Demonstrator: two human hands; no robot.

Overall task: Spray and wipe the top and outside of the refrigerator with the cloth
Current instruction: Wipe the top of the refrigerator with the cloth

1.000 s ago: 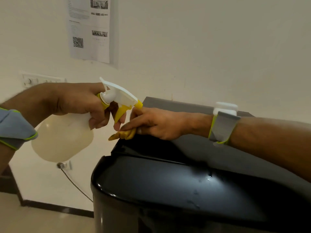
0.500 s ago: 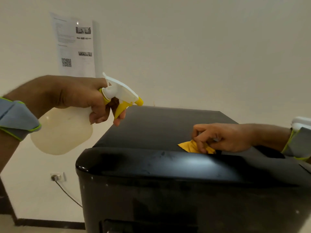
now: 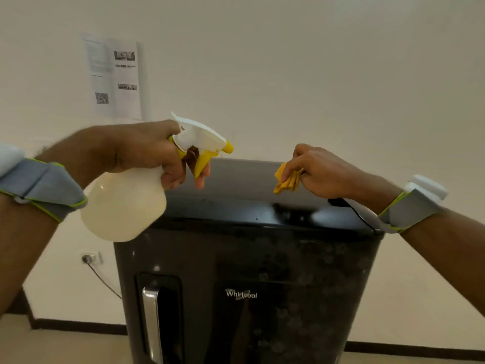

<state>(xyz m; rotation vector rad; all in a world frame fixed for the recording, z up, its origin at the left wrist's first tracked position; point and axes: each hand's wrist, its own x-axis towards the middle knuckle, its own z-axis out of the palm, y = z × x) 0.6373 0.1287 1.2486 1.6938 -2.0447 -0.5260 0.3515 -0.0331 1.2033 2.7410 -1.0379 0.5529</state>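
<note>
Holding position above the refrigerator (image 3: pixel 262 298): both hands are raised level with its top. Left hand (image 3: pixel 147 151) is wrapped round the neck of the spray bottle (image 3: pixel 123 206), fingers curled onto the yellow trigger (image 3: pixel 201 164). The bottle hangs in the air off the refrigerator's upper left corner, in contact with nothing but the hand as far as can be seen. Its long axis is tilted, body low and to the left, head high and to the right. The nozzle (image 3: pixel 228 147) points rightward across the top panel (image 3: pixel 244 177).

Judgement: this aim is chosen to lay spray on the top rather than on the door.

Right hand (image 3: pixel 325 172) pinches a folded yellow cloth (image 3: pixel 287 179) between thumb and fingertips, lifted over the right half of the top. Whether the cloth's lower edge touches the panel cannot be told.

Judgement: the cloth is held aside, out of the spray line, ready to wipe once the panel is wet.

The door front faces the camera, upright, with the handle (image 3: pixel 152 324) at its left. Small specks show on the top's front lip. Door wiping appears not yet begun.
</note>
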